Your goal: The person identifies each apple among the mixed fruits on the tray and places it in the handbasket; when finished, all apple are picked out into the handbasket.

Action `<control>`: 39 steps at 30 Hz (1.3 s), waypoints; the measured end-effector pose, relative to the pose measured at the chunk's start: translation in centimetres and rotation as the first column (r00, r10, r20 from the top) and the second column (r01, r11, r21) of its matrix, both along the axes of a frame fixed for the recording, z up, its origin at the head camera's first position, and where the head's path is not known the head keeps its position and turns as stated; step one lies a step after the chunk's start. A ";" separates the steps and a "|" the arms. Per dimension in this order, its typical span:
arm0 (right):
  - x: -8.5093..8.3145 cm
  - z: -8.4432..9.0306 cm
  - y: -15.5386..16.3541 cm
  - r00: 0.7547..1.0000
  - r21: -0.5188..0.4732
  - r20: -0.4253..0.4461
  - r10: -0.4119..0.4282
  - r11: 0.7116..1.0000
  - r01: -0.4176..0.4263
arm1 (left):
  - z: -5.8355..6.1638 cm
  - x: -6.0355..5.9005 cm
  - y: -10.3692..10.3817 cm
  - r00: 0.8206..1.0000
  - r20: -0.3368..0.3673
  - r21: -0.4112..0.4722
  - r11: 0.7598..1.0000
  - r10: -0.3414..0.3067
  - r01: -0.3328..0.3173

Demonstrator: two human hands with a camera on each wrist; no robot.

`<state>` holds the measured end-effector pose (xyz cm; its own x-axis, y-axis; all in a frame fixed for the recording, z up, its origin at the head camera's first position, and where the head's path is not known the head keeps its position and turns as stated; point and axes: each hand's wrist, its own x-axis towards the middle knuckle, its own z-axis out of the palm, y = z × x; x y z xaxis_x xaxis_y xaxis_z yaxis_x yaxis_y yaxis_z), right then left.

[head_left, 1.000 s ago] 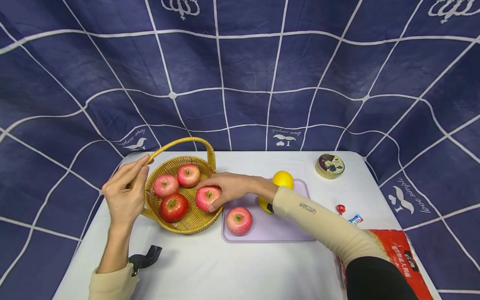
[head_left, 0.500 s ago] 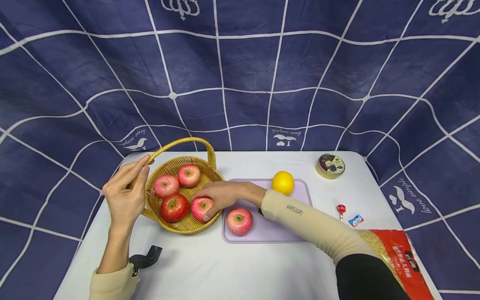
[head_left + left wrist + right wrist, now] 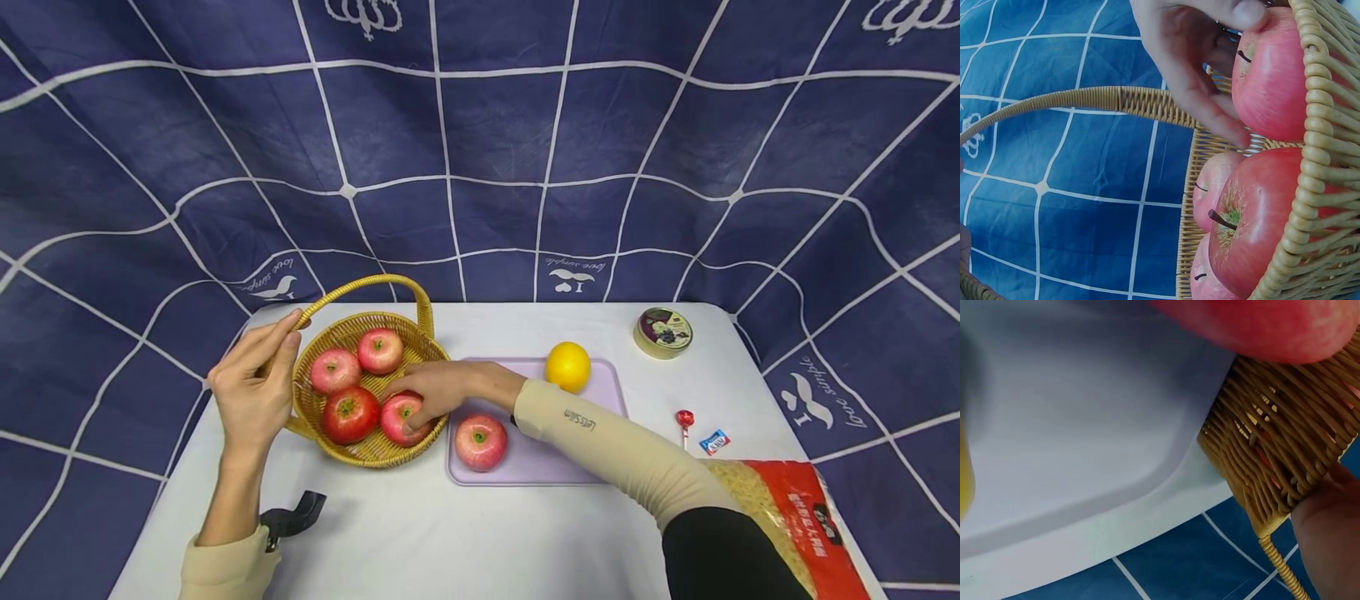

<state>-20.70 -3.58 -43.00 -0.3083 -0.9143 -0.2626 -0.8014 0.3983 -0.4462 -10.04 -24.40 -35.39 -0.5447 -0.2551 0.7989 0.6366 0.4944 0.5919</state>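
A yellow wicker basket (image 3: 416,337) stands at the left of the table with several red apples inside. My left hand (image 3: 251,387) pinches its arched handle (image 3: 367,282) between thumb and fingers. Reaching over the basket's right side, my right hand (image 3: 438,390) holds an apple (image 3: 397,417) low inside, thumb on its near side and fingers curved round the far side. In the left wrist view, the thumb touches that apple (image 3: 1272,81) close to the woven rim. A darker red apple (image 3: 350,414) and two pinker apples (image 3: 335,371) lie left of it.
Right of the basket, a lilac tray (image 3: 555,467) bears an apple (image 3: 481,442) and a yellow round fruit (image 3: 567,367). Farther right are a round tin (image 3: 663,333), a red lollipop (image 3: 684,418), a small wrapped sweet (image 3: 715,442) and a red pasta bag (image 3: 806,517).
My right hand has moved left and down, lowering its apple deeper into the basket beside the dark red one. During the last half second it barely shifts. The left hand keeps its place.
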 end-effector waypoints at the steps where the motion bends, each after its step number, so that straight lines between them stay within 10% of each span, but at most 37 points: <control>1: 0.0 0.1 0.1 1.000 0.000 0.001 -0.009 1.000 0.009 | 0.0 0.0 0.0 1.000 -0.001 0.001 1.000 -0.001 0.001; 39: 1.6 -0.6 -2.4 0.996 -0.063 0.086 -0.015 0.998 0.020 | 0.1 0.0 0.2 1.000 -0.003 0.009 1.000 -0.002 0.002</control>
